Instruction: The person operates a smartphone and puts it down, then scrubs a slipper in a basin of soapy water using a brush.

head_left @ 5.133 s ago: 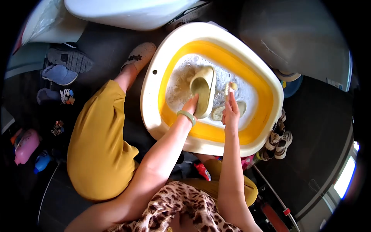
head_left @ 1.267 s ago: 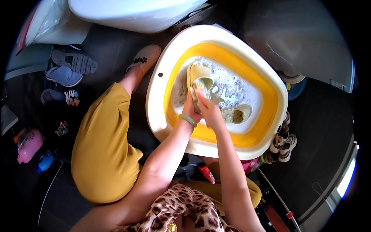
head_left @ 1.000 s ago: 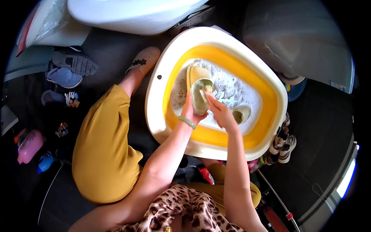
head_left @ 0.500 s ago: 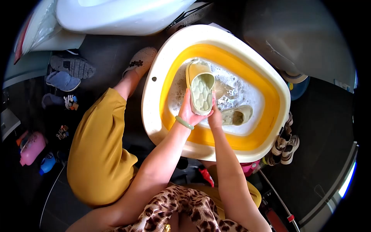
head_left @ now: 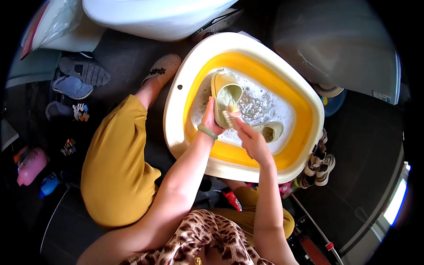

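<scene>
My left hand (head_left: pixel 211 120) is closed around the heel end of a pale green slipper (head_left: pixel 219 88), holding it tilted over the tub with its insole facing up. In my right hand (head_left: pixel 252 140) is a small scrub brush (head_left: pixel 229 115), slightly blurred, with its bristles against the insole near the heel. A second slipper (head_left: pixel 274 128) of the same green lies in the soapy water (head_left: pixel 258 102), just beyond my right hand and partly hidden by it. The water fills the bottom of a yellow and white tub (head_left: pixel 173 128).
Several shoes (head_left: pixel 73 87) lie on the dark floor at the left, near a pink bottle (head_left: pixel 32 166) and a blue bottle (head_left: pixel 49 184). Sneakers (head_left: pixel 325 169) stand right of the tub. A white basin (head_left: pixel 154 20) is above, and a large grey object (head_left: pixel 340 48) at upper right.
My right hand has come up from beside the slipper's heel, and the brush now shows on the insole. The slipper has shifted slightly left and tilted in my left hand.
</scene>
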`<action>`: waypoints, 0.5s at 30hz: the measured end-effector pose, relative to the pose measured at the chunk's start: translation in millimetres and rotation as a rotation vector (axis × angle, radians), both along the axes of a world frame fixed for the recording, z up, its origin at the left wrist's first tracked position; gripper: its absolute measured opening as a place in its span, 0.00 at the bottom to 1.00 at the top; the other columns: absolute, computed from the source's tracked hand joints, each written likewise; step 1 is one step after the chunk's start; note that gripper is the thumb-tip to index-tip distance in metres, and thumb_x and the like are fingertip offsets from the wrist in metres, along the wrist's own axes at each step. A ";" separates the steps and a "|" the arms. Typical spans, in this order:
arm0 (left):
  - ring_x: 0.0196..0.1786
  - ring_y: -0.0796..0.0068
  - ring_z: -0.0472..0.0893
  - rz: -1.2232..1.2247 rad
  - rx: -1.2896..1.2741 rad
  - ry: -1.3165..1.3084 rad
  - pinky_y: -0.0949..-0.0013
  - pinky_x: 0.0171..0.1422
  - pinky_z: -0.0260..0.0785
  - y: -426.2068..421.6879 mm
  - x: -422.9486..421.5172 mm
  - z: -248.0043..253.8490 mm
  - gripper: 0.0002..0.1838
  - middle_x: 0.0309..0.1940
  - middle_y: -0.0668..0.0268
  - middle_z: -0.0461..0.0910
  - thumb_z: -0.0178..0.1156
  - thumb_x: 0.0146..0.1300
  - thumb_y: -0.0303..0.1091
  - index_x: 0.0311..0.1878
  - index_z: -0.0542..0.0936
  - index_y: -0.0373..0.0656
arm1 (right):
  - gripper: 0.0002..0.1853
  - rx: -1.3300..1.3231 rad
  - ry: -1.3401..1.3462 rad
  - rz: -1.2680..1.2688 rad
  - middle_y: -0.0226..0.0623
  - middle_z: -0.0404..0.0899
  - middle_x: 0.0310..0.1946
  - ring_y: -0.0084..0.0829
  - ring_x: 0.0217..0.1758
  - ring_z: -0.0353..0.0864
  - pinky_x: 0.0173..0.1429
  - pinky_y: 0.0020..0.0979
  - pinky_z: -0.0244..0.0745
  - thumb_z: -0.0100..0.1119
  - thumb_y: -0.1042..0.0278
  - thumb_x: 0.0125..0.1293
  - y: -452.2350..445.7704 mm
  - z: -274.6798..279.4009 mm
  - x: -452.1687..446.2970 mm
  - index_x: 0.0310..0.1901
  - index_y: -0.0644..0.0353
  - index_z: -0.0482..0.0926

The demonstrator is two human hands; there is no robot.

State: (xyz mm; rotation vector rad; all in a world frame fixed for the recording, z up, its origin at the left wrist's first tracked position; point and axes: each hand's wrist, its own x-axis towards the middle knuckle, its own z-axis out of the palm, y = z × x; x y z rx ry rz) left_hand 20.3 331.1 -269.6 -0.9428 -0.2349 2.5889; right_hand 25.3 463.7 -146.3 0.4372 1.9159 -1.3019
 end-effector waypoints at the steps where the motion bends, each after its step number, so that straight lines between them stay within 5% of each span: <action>1: 0.53 0.56 0.74 -0.021 -0.027 0.028 0.49 0.56 0.68 1.8 0.3 -7.1 0.35 0.53 0.59 0.73 0.33 0.66 0.66 0.63 0.66 0.49 | 0.20 0.075 0.061 0.119 0.22 0.68 0.19 0.13 0.14 0.58 0.15 0.21 0.53 0.48 0.63 0.70 -7.7 -15.4 -7.3 0.63 0.49 0.69; 7: 0.52 0.59 0.74 -0.023 -0.052 0.024 0.46 0.49 0.67 0.8 2.5 -11.5 0.30 0.55 0.64 0.73 0.29 0.69 0.62 0.62 0.67 0.55 | 0.21 0.354 0.176 0.332 0.41 0.77 0.23 0.29 0.20 0.73 0.26 0.30 0.68 0.47 0.54 0.68 -43.3 -92.3 -81.2 0.60 0.44 0.72; 9: 0.52 0.60 0.75 -0.026 -0.073 0.049 0.48 0.49 0.68 0.9 1.9 -15.9 0.30 0.55 0.64 0.73 0.30 0.69 0.61 0.62 0.67 0.54 | 0.21 0.512 0.366 0.532 0.55 0.78 0.41 0.53 0.47 0.78 0.50 0.49 0.70 0.41 0.53 0.68 -41.4 -120.9 -88.1 0.61 0.43 0.69; 12: 0.51 0.64 0.76 -0.025 -0.099 0.010 0.53 0.50 0.70 9.0 9.0 -15.3 0.28 0.53 0.64 0.74 0.33 0.70 0.60 0.61 0.68 0.52 | 0.22 0.597 0.264 0.327 0.55 0.78 0.44 0.59 0.48 0.75 0.51 0.49 0.70 0.40 0.54 0.68 -43.0 -110.1 -61.2 0.62 0.44 0.68; 13: 0.51 0.65 0.76 -0.024 -0.110 -0.038 0.56 0.51 0.72 11.3 10.0 -14.9 0.28 0.53 0.64 0.75 0.35 0.70 0.59 0.61 0.69 0.51 | 0.22 0.484 0.330 0.192 0.51 0.80 0.35 0.50 0.36 0.81 0.39 0.44 0.74 0.43 0.54 0.69 -30.5 -119.7 -43.1 0.63 0.45 0.68; 14: 0.51 0.65 0.76 -0.029 -0.109 -0.046 0.56 0.51 0.72 9.7 14.2 -14.1 0.28 0.53 0.64 0.75 0.35 0.70 0.59 0.61 0.69 0.51 | 0.22 0.484 0.321 0.190 0.51 0.80 0.35 0.50 0.36 0.81 0.39 0.44 0.74 0.43 0.54 0.69 -27.2 -103.3 -32.3 0.63 0.45 0.68; 15: 0.50 0.67 0.77 -0.021 -0.097 0.013 0.59 0.51 0.72 7.3 18.1 -12.7 0.27 0.52 0.64 0.75 0.37 0.70 0.57 0.61 0.69 0.50 | 0.22 0.321 0.108 0.113 0.45 0.78 0.30 0.40 0.29 0.78 0.33 0.38 0.73 0.46 0.55 0.68 -29.1 -74.2 -27.4 0.63 0.46 0.68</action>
